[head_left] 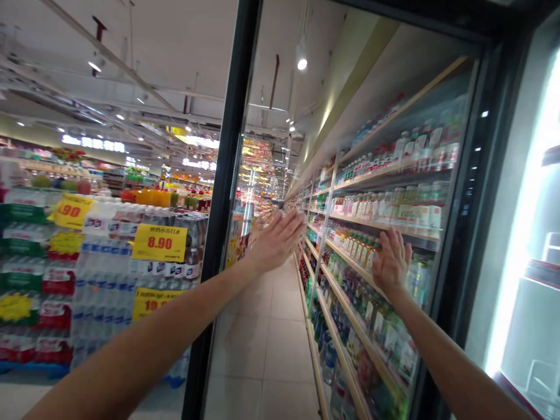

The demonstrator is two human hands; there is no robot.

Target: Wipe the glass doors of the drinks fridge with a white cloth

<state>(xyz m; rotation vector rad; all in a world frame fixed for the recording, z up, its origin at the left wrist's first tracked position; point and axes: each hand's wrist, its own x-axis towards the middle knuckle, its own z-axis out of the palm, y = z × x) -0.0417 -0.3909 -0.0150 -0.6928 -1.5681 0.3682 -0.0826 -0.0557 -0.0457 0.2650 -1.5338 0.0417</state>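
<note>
A glass fridge door with a black frame stands swung out in front of me. My left hand lies flat against the glass with its fingers stretched out, holding nothing. My right hand is pressed on the same glass further right, fingers spread, also empty. Through the glass I see rows of bottled drinks on wooden shelves running down an aisle.
The lit fridge interior is open at the far right. Stacked packs of bottled water with yellow price tags stand at the left. A tiled aisle floor runs ahead.
</note>
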